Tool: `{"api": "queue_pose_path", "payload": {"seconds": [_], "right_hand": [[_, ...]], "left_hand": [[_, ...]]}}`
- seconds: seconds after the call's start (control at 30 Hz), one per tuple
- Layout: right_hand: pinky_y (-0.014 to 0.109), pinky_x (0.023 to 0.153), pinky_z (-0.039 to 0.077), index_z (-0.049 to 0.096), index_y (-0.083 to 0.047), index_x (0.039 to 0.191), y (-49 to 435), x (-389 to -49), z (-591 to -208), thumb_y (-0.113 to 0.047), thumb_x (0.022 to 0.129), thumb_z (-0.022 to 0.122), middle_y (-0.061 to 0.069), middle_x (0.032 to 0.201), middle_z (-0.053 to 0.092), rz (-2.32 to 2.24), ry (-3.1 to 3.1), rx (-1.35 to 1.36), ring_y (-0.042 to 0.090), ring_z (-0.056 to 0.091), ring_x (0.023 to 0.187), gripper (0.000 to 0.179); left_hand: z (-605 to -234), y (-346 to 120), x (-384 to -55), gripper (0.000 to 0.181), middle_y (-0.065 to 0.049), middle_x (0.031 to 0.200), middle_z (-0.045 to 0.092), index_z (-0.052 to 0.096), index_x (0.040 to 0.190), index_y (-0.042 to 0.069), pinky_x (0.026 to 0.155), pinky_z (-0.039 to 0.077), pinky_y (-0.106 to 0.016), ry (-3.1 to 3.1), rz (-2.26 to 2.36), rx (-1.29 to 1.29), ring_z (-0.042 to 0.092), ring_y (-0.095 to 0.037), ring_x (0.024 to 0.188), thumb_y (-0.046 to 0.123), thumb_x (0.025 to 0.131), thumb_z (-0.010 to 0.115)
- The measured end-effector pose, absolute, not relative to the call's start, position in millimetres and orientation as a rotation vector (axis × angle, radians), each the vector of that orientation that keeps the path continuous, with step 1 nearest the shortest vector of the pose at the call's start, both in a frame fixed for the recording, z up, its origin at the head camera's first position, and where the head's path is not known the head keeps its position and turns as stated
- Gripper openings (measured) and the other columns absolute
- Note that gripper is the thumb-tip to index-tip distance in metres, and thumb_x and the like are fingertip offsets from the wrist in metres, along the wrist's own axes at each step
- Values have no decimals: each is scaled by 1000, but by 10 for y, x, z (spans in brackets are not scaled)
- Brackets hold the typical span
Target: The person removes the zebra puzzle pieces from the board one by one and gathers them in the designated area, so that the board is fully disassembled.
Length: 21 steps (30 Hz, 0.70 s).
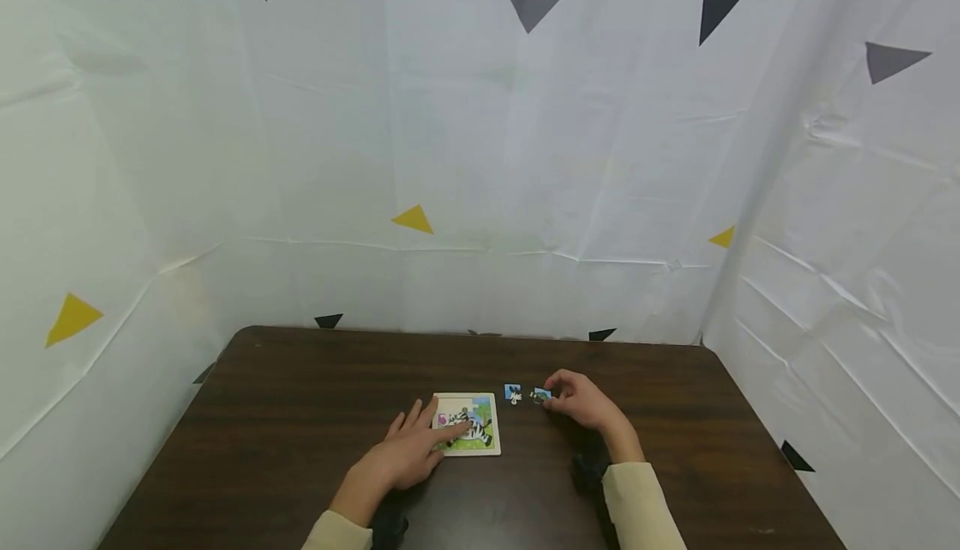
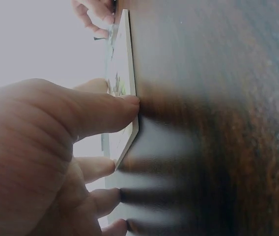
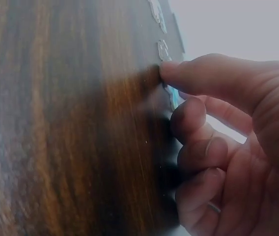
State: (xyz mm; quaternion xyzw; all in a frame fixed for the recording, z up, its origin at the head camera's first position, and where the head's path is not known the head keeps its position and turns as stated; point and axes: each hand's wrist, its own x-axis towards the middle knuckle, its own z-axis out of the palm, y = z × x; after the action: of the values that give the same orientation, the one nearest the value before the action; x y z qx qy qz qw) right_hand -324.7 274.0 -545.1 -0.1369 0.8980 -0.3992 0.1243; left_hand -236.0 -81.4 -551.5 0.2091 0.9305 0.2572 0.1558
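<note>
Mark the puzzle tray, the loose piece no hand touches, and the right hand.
Tray [image 1: 496,427], head view: its right rim.
Untouched piece [image 1: 513,392], head view: about its middle.
Right hand [image 1: 585,404], head view: back of the hand.

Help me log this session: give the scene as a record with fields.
Surface: dark-brown wood-grain table
Board: square pale-framed zebra puzzle board
First piece: small blue-and-white jigsaw piece, right of the board
Second piece: small blue-and-green jigsaw piece, farther right
Left hand: fingers spread, index on the board
Right hand: pinches the second piece
</note>
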Motion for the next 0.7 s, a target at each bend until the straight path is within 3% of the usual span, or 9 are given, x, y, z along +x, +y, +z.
{"api": "queue_pose_path", "payload": {"seconds": [0.37,0.7], "right_hand": [[29,57,42,67,1,124,2759,-3282,-5448,-8,102,73,1,71,57,-1172,2615,-409,15,50,64,25],[27,54,41,66,3,129,2732,-3271,-5437,-8,104,70,0,72,57,-1194,2610,-401,13,47,60,28]], "left_hand": [[-5543,-789,-2363,56,-25,178,18,57,153,50,129,17,-75,2686,753,571,17,-54,164,19,107,67],[-5538,-796,-2375,59,-30,176,20,57,153,51,126,18,-79,2691,773,581,19,-60,161,17,106,69]]}}
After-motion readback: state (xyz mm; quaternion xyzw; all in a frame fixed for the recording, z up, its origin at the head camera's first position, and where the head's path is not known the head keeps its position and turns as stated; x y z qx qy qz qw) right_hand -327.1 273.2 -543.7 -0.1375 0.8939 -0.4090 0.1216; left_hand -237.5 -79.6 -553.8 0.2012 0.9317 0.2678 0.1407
